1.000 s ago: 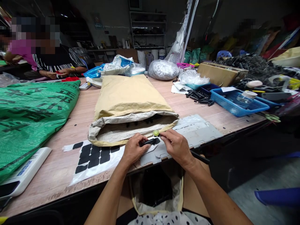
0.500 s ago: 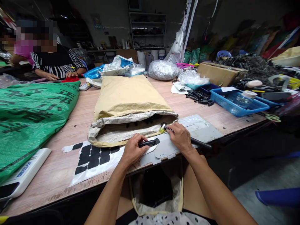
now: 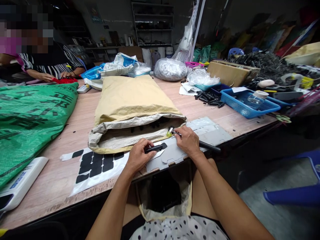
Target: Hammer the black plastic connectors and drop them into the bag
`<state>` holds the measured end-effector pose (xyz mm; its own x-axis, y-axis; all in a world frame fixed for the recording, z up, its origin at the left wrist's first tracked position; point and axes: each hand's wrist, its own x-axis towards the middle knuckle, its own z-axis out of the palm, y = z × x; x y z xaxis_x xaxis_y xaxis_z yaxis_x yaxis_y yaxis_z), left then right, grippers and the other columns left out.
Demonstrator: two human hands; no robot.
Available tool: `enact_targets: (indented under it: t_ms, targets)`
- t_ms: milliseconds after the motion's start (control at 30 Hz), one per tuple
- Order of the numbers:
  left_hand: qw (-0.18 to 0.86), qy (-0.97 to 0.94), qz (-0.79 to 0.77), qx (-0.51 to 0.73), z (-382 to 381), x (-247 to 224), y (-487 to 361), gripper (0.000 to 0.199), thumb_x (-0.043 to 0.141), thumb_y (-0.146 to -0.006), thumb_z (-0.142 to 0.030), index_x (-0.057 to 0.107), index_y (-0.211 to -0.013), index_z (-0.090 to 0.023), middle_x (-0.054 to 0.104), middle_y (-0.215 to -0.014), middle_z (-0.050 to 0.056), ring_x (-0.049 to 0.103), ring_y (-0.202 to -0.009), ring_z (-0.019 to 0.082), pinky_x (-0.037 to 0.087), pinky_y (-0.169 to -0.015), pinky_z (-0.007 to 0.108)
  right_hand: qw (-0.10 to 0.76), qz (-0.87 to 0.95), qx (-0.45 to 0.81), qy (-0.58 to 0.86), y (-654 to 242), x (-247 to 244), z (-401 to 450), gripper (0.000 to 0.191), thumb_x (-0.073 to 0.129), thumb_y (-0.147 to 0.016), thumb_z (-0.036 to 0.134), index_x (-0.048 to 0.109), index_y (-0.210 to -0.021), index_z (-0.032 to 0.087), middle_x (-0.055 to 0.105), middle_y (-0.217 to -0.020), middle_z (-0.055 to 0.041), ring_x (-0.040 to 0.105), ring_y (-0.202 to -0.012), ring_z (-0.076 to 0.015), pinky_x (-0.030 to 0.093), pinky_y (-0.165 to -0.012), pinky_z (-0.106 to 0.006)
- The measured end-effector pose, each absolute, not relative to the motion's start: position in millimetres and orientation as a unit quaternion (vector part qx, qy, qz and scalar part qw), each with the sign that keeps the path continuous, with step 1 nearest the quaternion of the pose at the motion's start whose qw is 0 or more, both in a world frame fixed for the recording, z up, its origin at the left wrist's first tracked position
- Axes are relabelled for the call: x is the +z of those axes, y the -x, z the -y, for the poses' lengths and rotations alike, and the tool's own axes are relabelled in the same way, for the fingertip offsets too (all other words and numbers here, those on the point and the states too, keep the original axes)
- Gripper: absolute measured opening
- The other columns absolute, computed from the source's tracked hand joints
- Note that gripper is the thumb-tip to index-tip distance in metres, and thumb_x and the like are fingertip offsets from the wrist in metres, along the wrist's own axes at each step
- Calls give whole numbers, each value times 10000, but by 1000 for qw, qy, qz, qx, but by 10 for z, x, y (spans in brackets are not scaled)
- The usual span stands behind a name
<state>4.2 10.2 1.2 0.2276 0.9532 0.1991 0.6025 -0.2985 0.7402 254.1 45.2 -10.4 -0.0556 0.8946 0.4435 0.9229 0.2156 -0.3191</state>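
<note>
My left hand (image 3: 139,154) is closed on a small black plastic part (image 3: 153,149), pressed near the table's front edge on a grey board (image 3: 172,151). A black patch (image 3: 163,145) shows at the part's far end. My right hand (image 3: 187,141) grips a hammer (image 3: 210,146) with a shiny metal head, a yellow face and a long black handle. The hammer's head is raised just right of the part, close to the sack's mouth. Left of my left hand lies a white sheet with black rounded-square stickers (image 3: 96,163). Behind both hands an open paper sack (image 3: 137,96) holds dark parts.
A green woven bag (image 3: 35,116) and a white scale (image 3: 22,183) stand at the left. Blue basket (image 3: 250,103), black pieces (image 3: 210,99) and a cardboard box (image 3: 228,75) are at the right. Another open sack (image 3: 188,200) sits between my legs. A co-worker (image 3: 55,63) works across the table.
The whole view has shifted slightly, so things appear a little further left and up. Both hands keep the same holds, with the hammer still beside the black part.
</note>
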Motion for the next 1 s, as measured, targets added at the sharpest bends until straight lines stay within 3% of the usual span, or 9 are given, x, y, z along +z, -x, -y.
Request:
enact_targets:
  t_ms: [167,333,467,533,600,700,800,867,1000]
  targets:
    - [271,-752,-509,319,103,205,-127,217,708,-846,-388,687,-928,-188,634,-874,15,522,-727,156,384,-671,273,275,726,-23,630,-2541,-89,-452,218,619,-907,256,735,-1092,246,675,-1036,-50,567,-974,-226,404,-831,-319]
    - [447,-775,-398,202,718,356,-406,173,650,-914,-361,706,-1003,-223,685,-837,-7,571,-716,141,382,-630,239,268,726,-26,632,-2540,-89,-451,220,616,-914,276,733,-1098,248,671,-1044,-54,564,-983,-229,398,-822,-319]
    - [479,-763,-425,89,985,-168,-582,187,683,-858,-357,731,-1002,-249,660,-723,-23,553,-642,153,346,-590,249,265,726,-30,634,-2535,-90,-454,215,609,-917,278,730,-1092,252,666,-1037,-49,561,-974,-228,395,-813,-320]
    - [463,-729,-500,63,996,-599,-589,232,650,-859,-367,735,-1029,-233,700,-800,18,608,-720,198,390,-649,268,260,727,-28,635,-2532,-85,-453,215,608,-920,283,727,-1096,253,666,-1042,-48,560,-977,-227,395,-815,-322]
    - [462,-671,-577,59,980,-980,-564,337,598,-895,-406,715,-1145,-213,733,-999,81,656,-897,258,439,-768,306,257,727,-28,636,-2529,-79,-450,211,607,-924,290,725,-1096,255,666,-1047,-48,560,-982,-228,396,-813,-324]
    - [455,-632,-624,64,974,-1173,-538,468,545,-930,-405,615,-1340,-191,714,-1064,109,654,-962,276,445,-839,339,254,727,-28,637,-2528,-75,-444,208,603,-929,295,722,-1096,257,668,-1055,-50,559,-989,-230,395,-810,-327]
    - [464,-667,-577,79,1027,-779,-564,410,590,-893,-350,647,-1271,-202,679,-870,45,614,-824,219,430,-746,296,257,727,-29,636,-2531,-78,-441,205,605,-928,290,721,-1092,255,669,-1052,-53,559,-988,-231,393,-810,-326]
    - [542,-692,-465,105,1111,-316,-565,348,633,-876,-354,669,-1202,-237,650,-799,0,559,-717,161,399,-660,258,260,727,-31,635,-2533,-80,-440,203,607,-925,287,722,-1089,254,670,-1047,-54,559,-985,-232,391,-810,-325]
    - [665,-662,-270,216,1429,420,-368,533,710,-820,-612,674,-1242,-290,665,-790,35,556,-633,152,416,-576,279,261,728,-33,633,-2531,-84,-442,206,609,-920,281,724,-1088,251,669,-1048,-57,557,-981,-234,390,-807,-326]
